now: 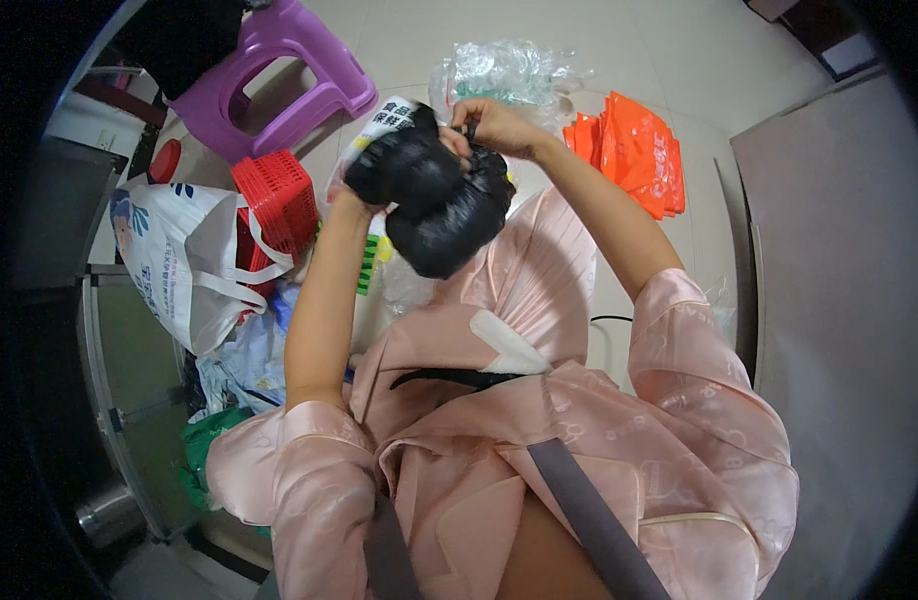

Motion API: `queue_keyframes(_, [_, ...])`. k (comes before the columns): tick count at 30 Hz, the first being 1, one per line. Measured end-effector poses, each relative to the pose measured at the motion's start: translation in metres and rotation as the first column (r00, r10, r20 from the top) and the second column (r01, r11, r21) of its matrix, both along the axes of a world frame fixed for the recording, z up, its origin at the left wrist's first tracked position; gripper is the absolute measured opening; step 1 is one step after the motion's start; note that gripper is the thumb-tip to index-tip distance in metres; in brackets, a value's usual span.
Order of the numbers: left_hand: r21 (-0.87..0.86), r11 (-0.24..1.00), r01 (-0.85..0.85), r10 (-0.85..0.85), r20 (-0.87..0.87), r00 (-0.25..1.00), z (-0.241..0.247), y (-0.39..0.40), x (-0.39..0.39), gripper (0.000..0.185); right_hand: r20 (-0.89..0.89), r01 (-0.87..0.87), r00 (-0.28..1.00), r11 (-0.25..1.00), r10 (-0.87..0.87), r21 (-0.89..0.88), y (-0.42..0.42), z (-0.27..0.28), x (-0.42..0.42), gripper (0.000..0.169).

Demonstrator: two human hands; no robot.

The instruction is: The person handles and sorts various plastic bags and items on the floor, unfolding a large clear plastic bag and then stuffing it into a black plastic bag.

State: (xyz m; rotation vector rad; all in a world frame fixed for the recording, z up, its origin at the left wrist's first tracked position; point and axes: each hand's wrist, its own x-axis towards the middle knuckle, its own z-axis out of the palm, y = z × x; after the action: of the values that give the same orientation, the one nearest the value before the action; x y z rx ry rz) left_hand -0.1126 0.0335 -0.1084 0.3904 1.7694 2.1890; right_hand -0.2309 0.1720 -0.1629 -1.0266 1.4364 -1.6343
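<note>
A glossy black plastic bag bundle is held above my knees, bunched into rounded lobes around a narrow gathered middle. My left hand grips its left side and is mostly hidden behind the plastic. The fingers of my right hand pinch a twisted black strip at the top of the gathered part. More fingertips show just beside that pinch; which hand they belong to is unclear. Behind the bundle lies a white printed package bearing writing, partly covered.
Clear plastic bags lie on the tiled floor ahead, with folded orange plastic bags to their right. On the left are a purple plastic stool, red plastic baskets, a white tote bag and a green bag. A grey panel bounds the right.
</note>
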Motion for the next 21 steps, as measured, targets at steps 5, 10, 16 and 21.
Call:
queue_keyframes(5, [0.206, 0.876, -0.436, 0.482, -0.354, 0.802, -0.029, 0.011, -0.006, 0.027, -0.261, 0.357, 0.887, 0.924, -0.381, -0.136, 0.000, 0.045, 0.008, 0.013])
queue_keyframes(10, [0.426, 0.787, -0.447, 0.545, -0.139, 0.827, -0.036, 0.020, -0.009, 0.032, -0.263, 0.634, 0.639, 0.688, -0.723, -0.352, -0.003, 0.051, 0.062, 0.014])
queue_keyframes(16, [0.726, 0.514, -0.457, 0.699, -0.045, 0.714, -0.073, -0.006, -0.024, 0.034, -0.505, 0.597, 0.532, 0.724, -0.679, -0.344, -0.003, 0.051, 0.112, 0.034])
queue_keyframes(21, [0.670, 0.313, -0.673, 0.759, 0.250, 0.601, -0.057, 0.019, -0.016, 0.031, -0.739, 0.628, 0.177, 0.652, -0.651, -0.424, -0.015, 0.034, 0.102, 0.039])
